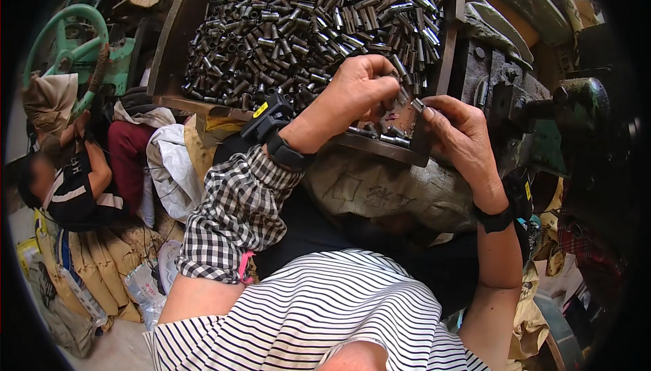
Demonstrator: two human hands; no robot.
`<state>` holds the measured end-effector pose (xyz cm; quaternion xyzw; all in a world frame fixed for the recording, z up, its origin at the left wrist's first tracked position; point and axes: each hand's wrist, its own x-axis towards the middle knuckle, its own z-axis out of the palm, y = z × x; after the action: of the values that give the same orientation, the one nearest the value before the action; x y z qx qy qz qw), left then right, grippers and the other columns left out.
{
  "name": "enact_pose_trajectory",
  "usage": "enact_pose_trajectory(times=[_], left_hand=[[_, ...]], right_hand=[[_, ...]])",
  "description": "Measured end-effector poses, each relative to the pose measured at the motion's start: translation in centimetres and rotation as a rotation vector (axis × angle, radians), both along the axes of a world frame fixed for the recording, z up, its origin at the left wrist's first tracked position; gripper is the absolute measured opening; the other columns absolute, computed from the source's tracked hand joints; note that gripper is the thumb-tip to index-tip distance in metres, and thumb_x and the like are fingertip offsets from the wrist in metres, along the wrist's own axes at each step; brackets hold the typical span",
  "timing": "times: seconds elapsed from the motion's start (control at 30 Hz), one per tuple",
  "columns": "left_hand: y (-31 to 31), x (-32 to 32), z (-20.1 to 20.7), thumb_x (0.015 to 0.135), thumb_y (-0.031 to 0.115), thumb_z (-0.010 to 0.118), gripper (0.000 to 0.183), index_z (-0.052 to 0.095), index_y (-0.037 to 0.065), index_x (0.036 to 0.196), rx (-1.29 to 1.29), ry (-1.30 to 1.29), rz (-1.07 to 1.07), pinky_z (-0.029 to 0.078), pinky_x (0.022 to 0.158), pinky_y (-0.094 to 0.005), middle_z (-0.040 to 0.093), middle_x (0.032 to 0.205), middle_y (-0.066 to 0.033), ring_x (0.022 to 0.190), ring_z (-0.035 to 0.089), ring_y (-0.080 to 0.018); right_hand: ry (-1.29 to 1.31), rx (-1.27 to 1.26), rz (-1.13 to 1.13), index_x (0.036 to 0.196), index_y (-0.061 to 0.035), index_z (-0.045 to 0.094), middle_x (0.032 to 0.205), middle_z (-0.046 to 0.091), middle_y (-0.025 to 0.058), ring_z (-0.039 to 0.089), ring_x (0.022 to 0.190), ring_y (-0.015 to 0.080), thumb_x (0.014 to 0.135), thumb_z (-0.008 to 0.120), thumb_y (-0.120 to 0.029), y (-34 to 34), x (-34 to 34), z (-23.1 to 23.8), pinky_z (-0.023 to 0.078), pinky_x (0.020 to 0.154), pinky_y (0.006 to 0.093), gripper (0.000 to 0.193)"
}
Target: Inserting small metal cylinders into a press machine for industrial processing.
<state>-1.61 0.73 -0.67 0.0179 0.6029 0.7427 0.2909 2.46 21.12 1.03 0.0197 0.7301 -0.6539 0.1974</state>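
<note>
Two bare hands meet over one brown open tray [380, 148], which carries short metal tubes [291, 32] in a heap too dense to count. The heap reaches from the far edge to the near left corner and along the right edge; toward the near right corner the floor lies partly bare, with a handful of tubes close to the near edge.

The left hand [359, 89] is over the near part of the tray, right of its middle, its fingers curled together on at least one metal piece [403, 94]; how many it holds I cannot tell. The right hand [456, 127] is at the right edge, close to the near right corner, with thumb and forefinger clamped on one short tube [418, 104], whose end points toward the left hand.

Each wrist wears one black band; one black device [268, 116] sits by the left one. One checked sleeve [234, 211] covers part of the left forearm. Beyond the tray's right edge stands one dark machine [508, 93]. Beyond its left edge are one green wheel [68, 38] and one other person [85, 178]. One sack [386, 188] is below the near edge.
</note>
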Motion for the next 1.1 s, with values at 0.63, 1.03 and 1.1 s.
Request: enact_pose_trajectory(times=[0.63, 1.03, 1.1], left_hand=[[0.7, 0.9, 0.3, 0.088, 0.01, 0.049, 0.014, 0.06, 0.002, 0.094, 0.135, -0.124, 0.073, 0.043, 0.042, -0.0148, 0.059, 0.069, -0.003, 0.05, 0.053, -0.0046], [1.3, 1.7, 0.0, 0.088, 0.006, 0.055, 0.02, 0.056, -0.002, 0.107, 0.003, 0.133, -0.085, 0.05, 0.052, -0.0204, 0.064, 0.081, -0.008, 0.063, 0.063, -0.0106], [1.6, 2.3, -0.5, 0.085, 0.002, 0.059, 0.028, 0.054, -0.005, 0.112, -0.523, 1.198, -0.004, 0.054, 0.058, -0.0251, 0.064, 0.087, -0.0114, 0.068, 0.066, -0.0144]], right_hand=[[-0.227, -0.34, -0.091, 0.089, -0.0015, 0.062, 0.071, 0.062, 0.0022, 0.049, 0.049, 0.0017, 0.084, 0.066, -0.014, 0.3, -0.4, -0.9, 0.037, 0.041, 0.0143, 0.014], [-0.24, -0.42, -0.115, 0.086, -0.0031, 0.061, 0.07, 0.062, 0.0026, 0.053, 0.049, 0.0036, 0.083, 0.067, -0.013, 0.5, -0.5, -1.1, 0.041, 0.04, 0.0161, 0.013], [-0.156, -0.373, -0.117, 0.084, -0.0041, 0.06, 0.069, 0.062, 0.0031, 0.054, 0.05, 0.0042, 0.082, 0.068, -0.012, 0.2, -0.3, -1.0, 0.042, 0.041, 0.0163, 0.012]])
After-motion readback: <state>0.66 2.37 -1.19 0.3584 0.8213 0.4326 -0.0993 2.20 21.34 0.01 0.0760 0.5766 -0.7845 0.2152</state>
